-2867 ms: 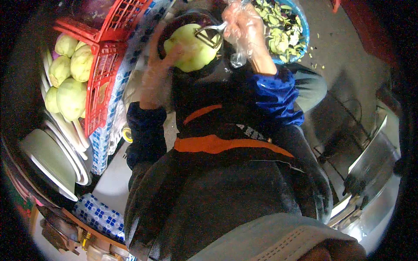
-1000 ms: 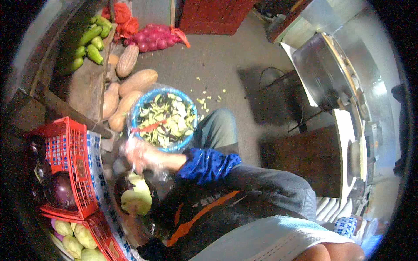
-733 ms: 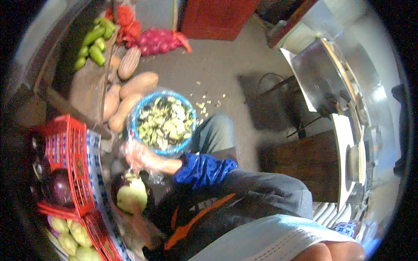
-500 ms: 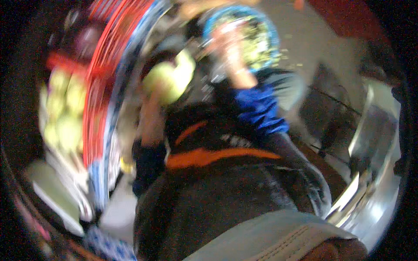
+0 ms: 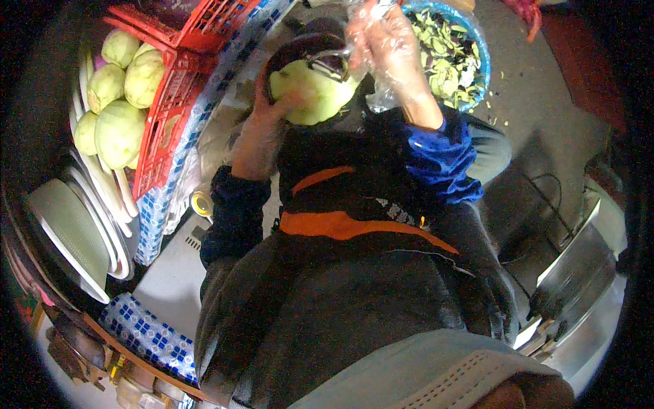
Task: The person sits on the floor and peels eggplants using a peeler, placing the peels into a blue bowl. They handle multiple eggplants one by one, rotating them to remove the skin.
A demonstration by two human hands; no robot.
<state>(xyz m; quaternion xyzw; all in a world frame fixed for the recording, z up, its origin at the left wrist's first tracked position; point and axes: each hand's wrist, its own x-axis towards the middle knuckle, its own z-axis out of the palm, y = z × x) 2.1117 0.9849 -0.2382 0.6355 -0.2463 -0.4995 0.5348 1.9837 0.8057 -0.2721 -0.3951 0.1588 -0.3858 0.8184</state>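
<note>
My left hand point(image 5: 283, 103) is closed round a large, partly peeled eggplant point(image 5: 312, 94). Pale green flesh faces me, while dark purple skin remains along its far side. My right hand point(image 5: 390, 49), in a clear plastic glove, grips a peeler whose metal head point(image 5: 330, 66) lies against the eggplant's upper right side. The peeler's handle is mostly hidden by the fingers. Just right of that hand, a blue-rimmed basin point(image 5: 485, 61) lined with clear plastic holds green and dark peelings point(image 5: 446, 61).
On the left, pale peeled eggplants point(image 5: 121, 133) lie beside a red plastic crate point(image 5: 155, 126). Below them stand stacked white colanders point(image 5: 71, 228). A yellow tape roll point(image 5: 201, 204) lies near my left sleeve. Metal sheets or boxes point(image 5: 579, 259) stand at right.
The whole view has shifted and sharpened from a blur. My right hand and the peeler now sit closer to the eggplant, with the peeler head on its surface. The left hand still holds the eggplant.
</note>
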